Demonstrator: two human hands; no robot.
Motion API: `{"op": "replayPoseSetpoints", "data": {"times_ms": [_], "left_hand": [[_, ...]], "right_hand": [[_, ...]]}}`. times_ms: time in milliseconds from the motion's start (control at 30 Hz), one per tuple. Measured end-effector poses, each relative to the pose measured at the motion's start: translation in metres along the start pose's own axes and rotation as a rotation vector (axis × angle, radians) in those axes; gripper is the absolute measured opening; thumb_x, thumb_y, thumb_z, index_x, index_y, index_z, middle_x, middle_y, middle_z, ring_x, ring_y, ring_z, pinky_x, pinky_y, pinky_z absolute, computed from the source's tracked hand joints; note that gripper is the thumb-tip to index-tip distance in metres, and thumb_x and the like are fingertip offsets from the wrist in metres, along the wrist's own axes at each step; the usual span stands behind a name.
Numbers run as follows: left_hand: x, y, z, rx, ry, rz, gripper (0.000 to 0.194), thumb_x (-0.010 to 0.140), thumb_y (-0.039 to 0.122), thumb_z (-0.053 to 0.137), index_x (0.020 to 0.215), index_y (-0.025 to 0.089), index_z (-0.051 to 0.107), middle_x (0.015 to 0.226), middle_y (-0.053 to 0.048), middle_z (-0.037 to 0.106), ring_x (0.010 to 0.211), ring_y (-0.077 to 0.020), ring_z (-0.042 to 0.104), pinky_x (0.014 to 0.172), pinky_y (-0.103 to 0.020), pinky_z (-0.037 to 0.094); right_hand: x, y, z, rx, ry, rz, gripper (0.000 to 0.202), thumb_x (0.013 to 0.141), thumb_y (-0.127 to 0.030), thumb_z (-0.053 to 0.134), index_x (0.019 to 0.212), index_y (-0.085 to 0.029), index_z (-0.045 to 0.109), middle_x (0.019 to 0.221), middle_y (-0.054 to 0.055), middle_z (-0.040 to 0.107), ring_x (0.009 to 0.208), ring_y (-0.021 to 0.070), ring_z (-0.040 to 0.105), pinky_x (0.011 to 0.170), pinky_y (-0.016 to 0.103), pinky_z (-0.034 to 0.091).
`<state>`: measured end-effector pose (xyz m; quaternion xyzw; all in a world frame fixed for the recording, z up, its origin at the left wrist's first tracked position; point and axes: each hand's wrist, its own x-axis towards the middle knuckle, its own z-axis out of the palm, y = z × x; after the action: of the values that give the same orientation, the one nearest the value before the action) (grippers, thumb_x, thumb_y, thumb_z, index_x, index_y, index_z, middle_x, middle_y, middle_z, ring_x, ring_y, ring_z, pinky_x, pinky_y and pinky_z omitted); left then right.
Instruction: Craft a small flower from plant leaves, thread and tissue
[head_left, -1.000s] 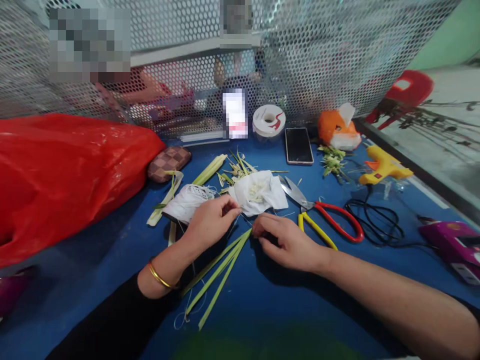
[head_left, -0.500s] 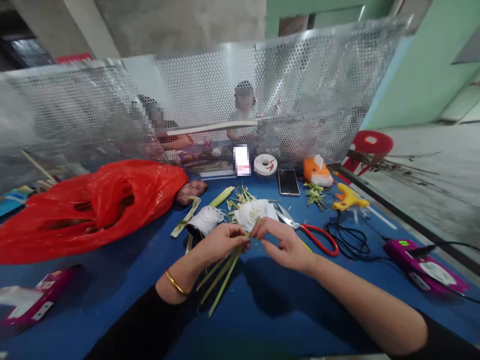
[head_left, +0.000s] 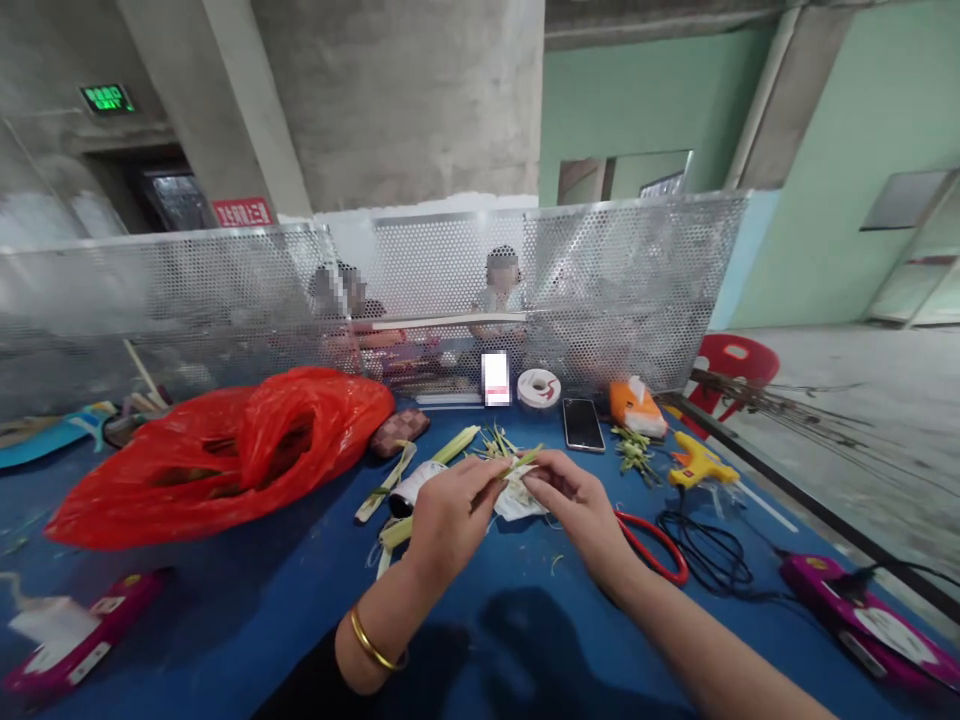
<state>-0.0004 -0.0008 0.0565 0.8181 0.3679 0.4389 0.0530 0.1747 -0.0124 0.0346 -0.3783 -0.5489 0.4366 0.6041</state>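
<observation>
Over the blue table, my left hand (head_left: pixel 454 510) is closed in a pinch on green plant strips (head_left: pixel 528 458), whose tips show between my hands. My right hand (head_left: pixel 576 495) has its fingers curled and pressed on the same strips from the other side; the exact contact is partly hidden. Just beneath lies white tissue (head_left: pixel 517 502) with plant scraps (head_left: pixel 496 440) behind it. A spool of white thread (head_left: pixel 415 486) is half covered by my left hand. Beside my right forearm show the red handles of scissors (head_left: pixel 666 548); the blades are hidden.
To the left lie a red plastic bag (head_left: pixel 225 460) and a checked pouch (head_left: pixel 400 432). Farther back stand a lit phone (head_left: pixel 496 378), a ribbon roll (head_left: pixel 538 388), a dark phone (head_left: pixel 583 425) and a tissue pack (head_left: pixel 636 408). A yellow glue gun (head_left: pixel 701 462) trails its cable to a purple power strip (head_left: pixel 862 615).
My view has tilted up. The long strips that hung below my left hand toward me no longer show there; my left hand has turned with its back up. Both hands stay together.
</observation>
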Motion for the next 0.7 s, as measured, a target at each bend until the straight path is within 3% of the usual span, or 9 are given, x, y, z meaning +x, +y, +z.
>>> {"op": "replayPoseSetpoints", "data": {"times_ms": [100, 233, 367, 500, 700], "left_hand": [[-0.007, -0.010, 0.004, 0.174, 0.000, 0.055, 0.030, 0.093, 0.021, 0.056, 0.122, 0.021, 0.064, 0.105, -0.006, 0.077, 0.088, -0.0195, 0.073, 0.077, -0.028, 0.055], [-0.013, -0.018, 0.006, 0.434, 0.002, 0.250, 0.034, 0.098, 0.021, 0.047, 0.130, 0.015, 0.057, 0.083, -0.006, 0.076, 0.070, -0.0183, 0.070, 0.063, -0.027, 0.051], [-0.016, -0.020, 0.010, 0.559, -0.021, 0.399, 0.038, 0.098, 0.014, 0.043, 0.135, 0.009, 0.051, 0.074, -0.005, 0.071, 0.063, -0.0176, 0.065, 0.058, -0.027, 0.048], [-0.018, -0.022, 0.014, 0.469, -0.016, 0.293, 0.035, 0.098, 0.019, 0.045, 0.130, 0.009, 0.056, 0.078, -0.006, 0.073, 0.065, -0.0186, 0.067, 0.060, -0.028, 0.050], [-0.015, -0.023, 0.013, 0.138, -0.123, -0.057, 0.019, 0.090, 0.016, 0.058, 0.104, 0.022, 0.071, 0.096, -0.005, 0.076, 0.086, -0.0193, 0.071, 0.077, -0.029, 0.055]], "right_hand": [[0.001, 0.003, 0.015, 0.121, 0.004, 0.099, 0.036, 0.071, -0.047, 0.077, 0.095, -0.019, 0.072, 0.086, 0.004, 0.070, 0.080, 0.0179, 0.061, 0.074, 0.029, 0.047], [-0.001, 0.016, 0.026, 0.172, 0.102, 0.245, 0.043, 0.067, -0.058, 0.077, 0.069, -0.016, 0.070, 0.065, 0.002, 0.065, 0.063, 0.0134, 0.056, 0.063, 0.026, 0.043], [-0.004, 0.027, 0.029, 0.204, 0.150, 0.347, 0.044, 0.061, -0.056, 0.081, 0.070, -0.014, 0.071, 0.063, 0.002, 0.065, 0.059, 0.0123, 0.054, 0.061, 0.026, 0.042], [-0.004, 0.029, 0.026, 0.184, 0.150, 0.359, 0.037, 0.058, -0.047, 0.085, 0.064, -0.014, 0.070, 0.057, 0.001, 0.064, 0.056, 0.0120, 0.052, 0.062, 0.028, 0.042], [-0.006, 0.026, 0.019, 0.156, 0.124, 0.316, 0.029, 0.062, -0.042, 0.082, 0.064, -0.016, 0.069, 0.057, -0.002, 0.060, 0.057, 0.0115, 0.050, 0.061, 0.027, 0.042]]}}
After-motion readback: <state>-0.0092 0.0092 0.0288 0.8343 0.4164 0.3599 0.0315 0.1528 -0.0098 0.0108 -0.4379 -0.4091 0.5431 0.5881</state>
